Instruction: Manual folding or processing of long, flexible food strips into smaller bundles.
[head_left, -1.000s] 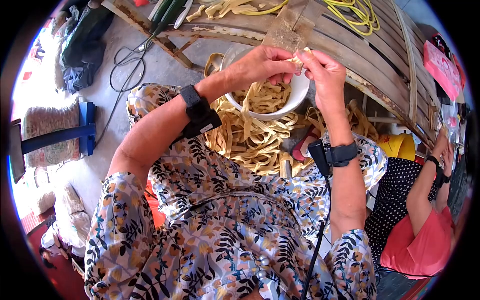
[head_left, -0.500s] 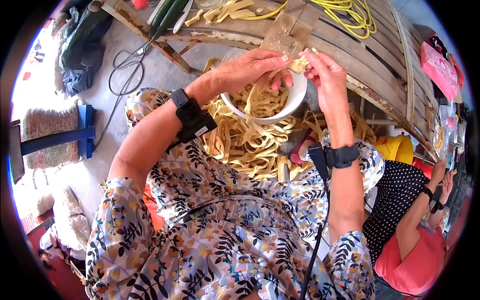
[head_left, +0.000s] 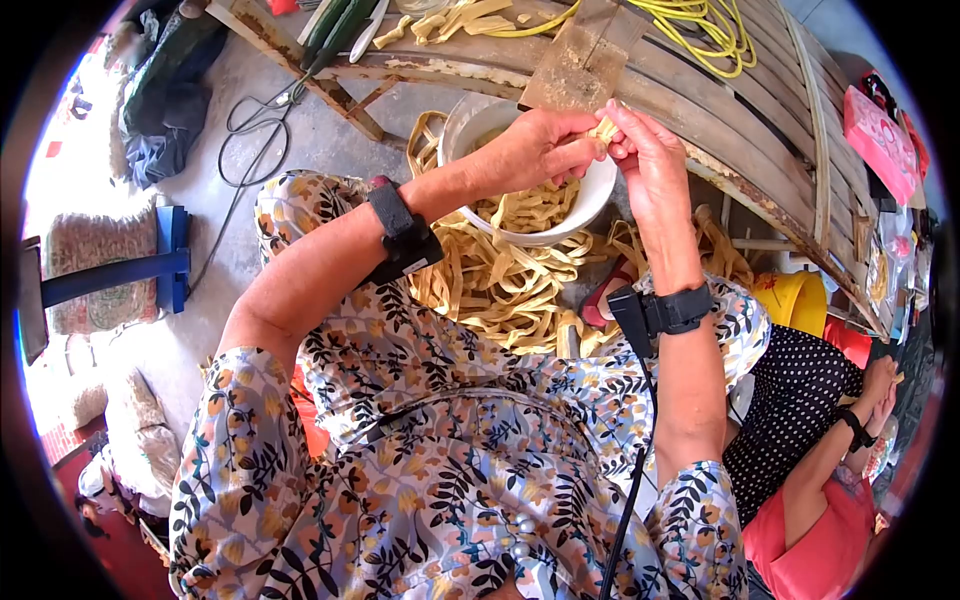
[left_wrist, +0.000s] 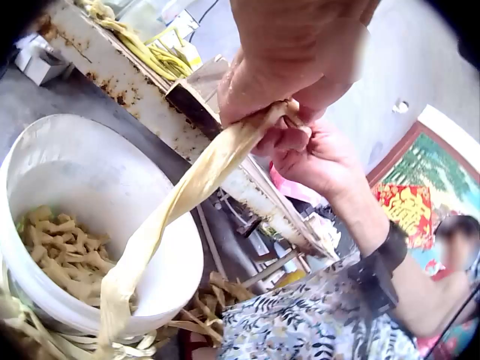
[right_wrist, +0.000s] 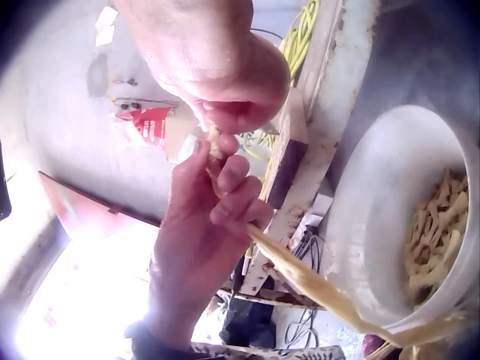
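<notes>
1. Tan strip point(left_wrist: 187, 195) trails from the fingers down to the heap of like strips point(head_left: 500, 290), centre of the head view.
2. Red poster point(left_wrist: 409, 206), right in the left wrist view: writing blurred.
3. White bowl point(head_left: 596, 192), upper centre, beneath both hands.
4. Left hand point(head_left: 530, 148) and right hand point(head_left: 650, 155) stand closer together than half a second ago.
5. Both pinch the strip's top end between thumb and curled fingertips.
</notes>
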